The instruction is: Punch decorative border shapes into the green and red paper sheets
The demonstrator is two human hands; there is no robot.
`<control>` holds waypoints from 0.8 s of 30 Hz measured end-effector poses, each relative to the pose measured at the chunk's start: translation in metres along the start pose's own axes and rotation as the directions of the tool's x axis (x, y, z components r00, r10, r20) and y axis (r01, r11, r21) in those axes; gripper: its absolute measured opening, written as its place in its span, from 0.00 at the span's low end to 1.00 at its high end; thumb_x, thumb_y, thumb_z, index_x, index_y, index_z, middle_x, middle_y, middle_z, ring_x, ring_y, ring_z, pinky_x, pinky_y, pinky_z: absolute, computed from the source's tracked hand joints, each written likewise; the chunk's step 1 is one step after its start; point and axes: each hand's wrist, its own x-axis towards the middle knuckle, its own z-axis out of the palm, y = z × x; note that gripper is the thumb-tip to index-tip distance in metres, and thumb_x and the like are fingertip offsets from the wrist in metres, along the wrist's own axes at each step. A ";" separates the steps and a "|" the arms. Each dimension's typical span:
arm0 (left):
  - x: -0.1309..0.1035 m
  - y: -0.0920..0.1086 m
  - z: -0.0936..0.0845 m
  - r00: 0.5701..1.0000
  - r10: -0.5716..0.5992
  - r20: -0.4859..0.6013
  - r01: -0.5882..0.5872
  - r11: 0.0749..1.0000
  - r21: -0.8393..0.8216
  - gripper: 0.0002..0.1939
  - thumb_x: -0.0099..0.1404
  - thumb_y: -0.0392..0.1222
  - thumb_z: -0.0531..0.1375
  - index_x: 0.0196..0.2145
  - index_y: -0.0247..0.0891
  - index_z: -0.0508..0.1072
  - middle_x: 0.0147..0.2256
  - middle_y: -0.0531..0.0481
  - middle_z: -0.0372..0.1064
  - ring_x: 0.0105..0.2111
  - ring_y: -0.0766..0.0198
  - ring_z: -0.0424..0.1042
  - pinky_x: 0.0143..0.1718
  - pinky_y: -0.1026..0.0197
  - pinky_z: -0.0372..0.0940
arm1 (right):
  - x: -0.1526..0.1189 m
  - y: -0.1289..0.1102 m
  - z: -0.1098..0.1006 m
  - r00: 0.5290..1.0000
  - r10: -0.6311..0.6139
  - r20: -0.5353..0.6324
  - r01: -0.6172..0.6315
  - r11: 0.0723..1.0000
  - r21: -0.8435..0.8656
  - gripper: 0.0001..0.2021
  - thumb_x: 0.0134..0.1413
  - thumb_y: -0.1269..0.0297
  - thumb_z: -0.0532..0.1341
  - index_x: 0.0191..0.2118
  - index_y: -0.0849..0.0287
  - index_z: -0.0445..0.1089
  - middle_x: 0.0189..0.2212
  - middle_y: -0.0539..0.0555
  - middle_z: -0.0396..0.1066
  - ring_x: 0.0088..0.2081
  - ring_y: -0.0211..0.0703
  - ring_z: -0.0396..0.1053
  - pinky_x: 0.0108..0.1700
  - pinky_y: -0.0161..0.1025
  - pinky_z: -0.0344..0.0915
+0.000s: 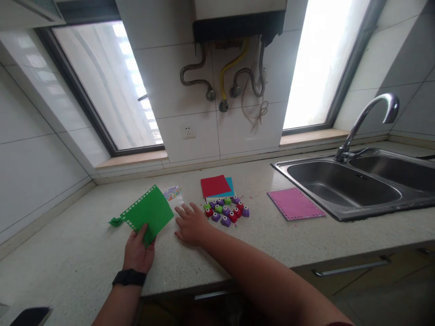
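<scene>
On the pale worktop (84, 253), positions are given relative to the cluster of small punches (226, 210), coloured red, green and purple. Well to the left of the cluster and nearer the wearer lies a dark flat object (32, 316), partly outside the view. Left of the cluster rests a crumpled green scrap (116, 222). The left hand (139, 256), with a black band (129, 277) at its wrist, is also left of the cluster; its fingers grip the near part of a green sheet (152, 210), thumb uppermost, and the sheet shows punched holes along two edges. Between this sheet and the cluster, slightly behind, lies a clear packet (172, 194) of coloured bits. The right hand (192, 224) is just left of the cluster, palm down, fingers spread and holding nothing; whether it touches the worktop cannot be told. Just behind the cluster, a red sheet (215, 185) overlaps a blue sheet (230, 184). Right of the cluster lies a pink sheet (295, 203) with perforated edges; farther right is a steel sink (335, 210) with a curved tap (362, 117).
</scene>
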 end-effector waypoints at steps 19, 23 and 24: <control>-0.024 -0.009 0.018 0.995 -0.020 0.101 0.005 0.988 0.152 0.11 0.64 0.33 0.64 0.43 0.44 0.77 0.43 0.53 0.78 0.33 0.66 0.77 0.30 0.64 0.75 | -0.047 0.070 -0.028 0.916 0.348 -0.198 -0.346 0.937 0.047 0.25 0.70 0.53 0.50 0.65 0.57 0.64 0.70 0.63 0.55 0.68 0.58 0.55 0.68 0.57 0.45; -0.034 -0.015 0.037 0.986 -0.030 0.162 0.007 0.990 0.140 0.11 0.64 0.34 0.64 0.44 0.43 0.76 0.44 0.51 0.77 0.34 0.64 0.77 0.30 0.62 0.76 | -0.094 0.132 -0.052 0.884 0.435 -0.174 -0.414 0.899 0.145 0.25 0.70 0.55 0.51 0.67 0.57 0.62 0.70 0.62 0.54 0.68 0.57 0.54 0.65 0.55 0.51; -0.034 -0.017 0.044 0.984 -0.031 0.177 0.007 0.991 0.136 0.11 0.64 0.35 0.64 0.44 0.44 0.76 0.44 0.50 0.76 0.34 0.64 0.77 0.29 0.62 0.76 | -0.104 0.146 -0.051 0.887 0.439 -0.143 -0.415 0.894 0.170 0.25 0.70 0.54 0.50 0.68 0.55 0.61 0.71 0.62 0.53 0.68 0.56 0.53 0.66 0.56 0.50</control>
